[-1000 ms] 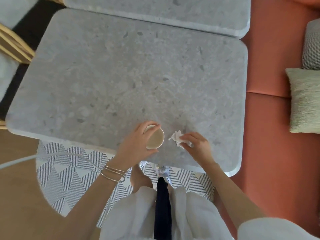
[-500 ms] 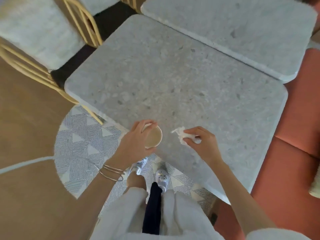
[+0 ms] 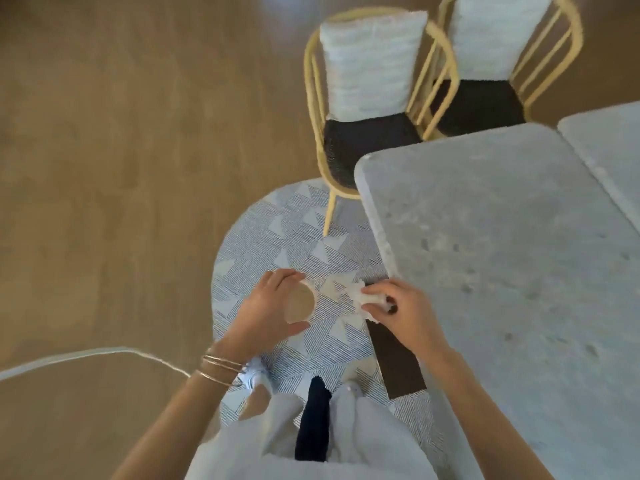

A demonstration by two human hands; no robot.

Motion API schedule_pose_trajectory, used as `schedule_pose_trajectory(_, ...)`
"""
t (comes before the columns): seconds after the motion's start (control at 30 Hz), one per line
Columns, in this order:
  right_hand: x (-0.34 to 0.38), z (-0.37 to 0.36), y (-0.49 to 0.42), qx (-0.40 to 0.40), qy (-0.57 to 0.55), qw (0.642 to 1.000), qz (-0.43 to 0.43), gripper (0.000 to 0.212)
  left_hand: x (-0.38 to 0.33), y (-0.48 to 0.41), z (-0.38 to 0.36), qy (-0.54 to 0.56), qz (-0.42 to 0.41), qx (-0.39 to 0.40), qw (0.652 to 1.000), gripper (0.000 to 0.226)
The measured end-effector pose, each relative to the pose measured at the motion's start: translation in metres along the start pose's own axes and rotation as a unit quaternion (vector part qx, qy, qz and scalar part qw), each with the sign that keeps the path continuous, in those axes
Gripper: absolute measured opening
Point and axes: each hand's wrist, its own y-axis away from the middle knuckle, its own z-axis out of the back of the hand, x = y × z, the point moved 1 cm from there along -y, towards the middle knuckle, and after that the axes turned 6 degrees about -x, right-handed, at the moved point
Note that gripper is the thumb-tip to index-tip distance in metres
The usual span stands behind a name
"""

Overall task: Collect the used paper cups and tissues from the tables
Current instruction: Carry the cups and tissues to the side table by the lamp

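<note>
Two arms reach forward over a pale garment [image 3: 277,441] with a dark strip [image 3: 313,417] hanging down its middle; white shoes [image 3: 254,374] show just beyond it on a striped, triangle-patterned rug [image 3: 277,237]. Thin metal bangles [image 3: 221,368] circle the left wrist.

Ahead of them, the left grip [image 3: 266,306] is curled round a paper cup [image 3: 300,304], fingers on its far side and thumb on its near side. The cup is held in the air above the rug, left of the table, with its open mouth turned up toward the camera and its tan inside showing. The right grip [image 3: 405,313] pinches a crumpled white tissue [image 3: 360,296] between thumb and fingertips, just off the near-left edge of the grey stone table [image 3: 519,271], over the rug and a dark slab [image 3: 398,358] under the table. Cup and tissue are near each other but apart, and neither touches the table.

A white cable [image 3: 86,356] runs across the wooden floor [image 3: 104,168] on the left. Farther off, a second grey table [image 3: 609,157] lies just beside the first on the right. Two yellow-framed chairs [image 3: 367,98] with white backs and dark seats stand beyond both tables.
</note>
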Motion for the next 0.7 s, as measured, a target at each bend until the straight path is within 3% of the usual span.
schedule_pose_trajectory(0.37, 0.151, -0.146, -0.118, 0.143, 0.015, 0.979, 0.143, 0.026, 0.172, 0.069, 0.114, -0.033, 0.174, -0.112, 0.978, 0.083)
schedule_pose_trajectory(0.7, 0.301, -0.258, -0.218, 0.158, -0.023, 0.959, 0.234, 0.023, 0.296, 0.071, 0.239, -0.058, 0.213, -0.207, 0.953, 0.075)
